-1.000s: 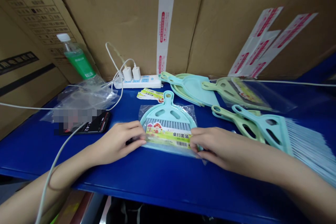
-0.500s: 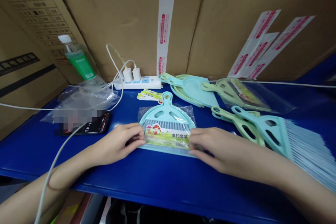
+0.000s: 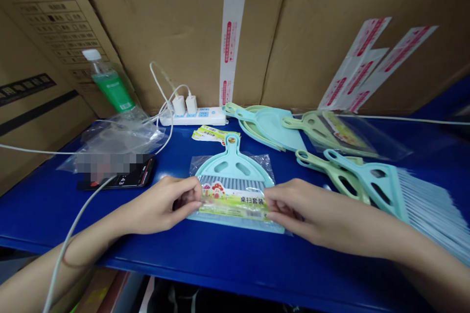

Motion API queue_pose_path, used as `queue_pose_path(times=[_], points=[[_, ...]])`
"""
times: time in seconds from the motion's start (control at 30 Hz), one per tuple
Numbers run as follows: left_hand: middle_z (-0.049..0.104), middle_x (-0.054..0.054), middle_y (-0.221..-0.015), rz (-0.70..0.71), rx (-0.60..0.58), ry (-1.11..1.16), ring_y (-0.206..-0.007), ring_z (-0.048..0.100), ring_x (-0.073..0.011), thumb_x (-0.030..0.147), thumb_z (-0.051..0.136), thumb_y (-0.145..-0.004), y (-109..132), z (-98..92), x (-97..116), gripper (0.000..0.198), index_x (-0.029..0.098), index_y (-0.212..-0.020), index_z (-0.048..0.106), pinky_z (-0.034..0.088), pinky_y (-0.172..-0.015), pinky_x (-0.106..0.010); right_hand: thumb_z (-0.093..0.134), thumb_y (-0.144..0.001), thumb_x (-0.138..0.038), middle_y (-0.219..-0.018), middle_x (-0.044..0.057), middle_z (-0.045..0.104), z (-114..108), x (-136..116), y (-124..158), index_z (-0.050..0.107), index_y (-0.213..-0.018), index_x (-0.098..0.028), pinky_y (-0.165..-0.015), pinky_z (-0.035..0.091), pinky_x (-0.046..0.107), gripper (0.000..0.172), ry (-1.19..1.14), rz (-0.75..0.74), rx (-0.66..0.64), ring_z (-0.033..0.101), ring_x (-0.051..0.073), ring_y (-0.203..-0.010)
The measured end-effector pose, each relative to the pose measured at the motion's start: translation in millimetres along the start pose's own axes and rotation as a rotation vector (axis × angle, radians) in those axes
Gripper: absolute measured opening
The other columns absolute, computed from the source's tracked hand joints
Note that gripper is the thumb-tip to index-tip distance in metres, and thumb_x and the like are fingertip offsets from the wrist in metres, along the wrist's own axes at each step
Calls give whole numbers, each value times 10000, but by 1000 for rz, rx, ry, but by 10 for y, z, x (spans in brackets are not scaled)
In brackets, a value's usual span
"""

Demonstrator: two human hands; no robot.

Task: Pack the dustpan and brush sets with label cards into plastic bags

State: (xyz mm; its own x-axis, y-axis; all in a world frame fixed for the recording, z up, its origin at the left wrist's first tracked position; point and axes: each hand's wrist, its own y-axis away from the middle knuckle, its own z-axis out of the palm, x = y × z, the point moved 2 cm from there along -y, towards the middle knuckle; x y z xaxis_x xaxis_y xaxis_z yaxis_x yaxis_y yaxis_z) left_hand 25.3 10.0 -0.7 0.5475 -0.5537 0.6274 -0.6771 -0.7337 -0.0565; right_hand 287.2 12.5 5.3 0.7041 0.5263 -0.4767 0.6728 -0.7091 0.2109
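In front of me on the blue table lies a light-blue dustpan (image 3: 238,225) with a matching hand brush (image 3: 235,164) nested on it, handles pointing away. A clear plastic bag (image 3: 265,160) surrounds them. Across the bristles sits a printed card (image 3: 229,196) with a mushroom picture. My left hand (image 3: 161,205) pinches the bag at the card's left end. At the right end, my right hand (image 3: 301,212) pinches the bag between thumb and fingers. Both sets of fingertips partly cover the bag's edges.
More brushes (image 3: 385,188) lie to the right, with stacked dustpans (image 3: 279,124) and a bagged green set (image 3: 323,132) behind. Loose cards (image 3: 209,133) are near a power strip (image 3: 205,116). Leftward are a phone (image 3: 147,173), clear bags (image 3: 121,134), a bottle (image 3: 113,88) and a white cable (image 3: 73,234).
The bagged dustpan set has slid slightly toward me, and its handle now sits lower. Both hands keep their pinch on the bag, whose film looks more bunched over the card.
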Motion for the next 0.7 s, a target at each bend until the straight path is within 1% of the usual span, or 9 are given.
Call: queue_pose_path(times=[0.17,0.3,0.4,0.5,0.63,0.7], points=[[449,67,-607,-4,39,5,-524,411,-82,220,448,-955,-25,18,-5,168,191,-801,507,323,-507,-181,421,-898,-228,-644,-10,491,17,3,-24,385,-689,-234,-538,347,269,212,-24,47,42,466,149,-593],[458,68,-610,-4,116,-35,-517,398,-79,222,454,-952,-36,51,-7,168,189,-797,512,311,-496,-183,454,-874,-206,-609,-20,474,43,15,-54,377,-678,-238,-528,344,260,213,-19,111,62,480,156,-610],[470,60,-636,-9,161,-82,-516,394,-81,217,447,-943,-41,64,-11,165,190,-790,504,313,-496,-190,451,-873,-204,-592,-35,461,67,39,-69,382,-691,-237,-525,354,254,197,-75,130,48,489,143,-581],[479,50,-670,-32,155,-103,-531,408,-89,222,429,-940,-47,58,-14,164,193,-791,492,330,-512,-200,457,-876,-229,-587,-47,444,83,75,-78,390,-705,-235,-517,350,246,184,-123,139,29,488,130,-554],[476,52,-662,-32,99,-101,-526,412,-99,248,384,-948,-49,42,-28,178,203,-791,454,329,-518,-214,450,-900,-263,-580,-52,425,86,106,-74,420,-731,-233,-520,346,245,174,-131,134,4,489,129,-548],[476,54,-658,-32,72,-103,-519,415,-99,253,371,-951,-42,40,-45,174,206,-803,450,328,-518,-215,465,-910,-295,-585,-50,428,86,108,-74,454,-753,-232,-531,351,247,169,-108,114,16,486,135,-558]])
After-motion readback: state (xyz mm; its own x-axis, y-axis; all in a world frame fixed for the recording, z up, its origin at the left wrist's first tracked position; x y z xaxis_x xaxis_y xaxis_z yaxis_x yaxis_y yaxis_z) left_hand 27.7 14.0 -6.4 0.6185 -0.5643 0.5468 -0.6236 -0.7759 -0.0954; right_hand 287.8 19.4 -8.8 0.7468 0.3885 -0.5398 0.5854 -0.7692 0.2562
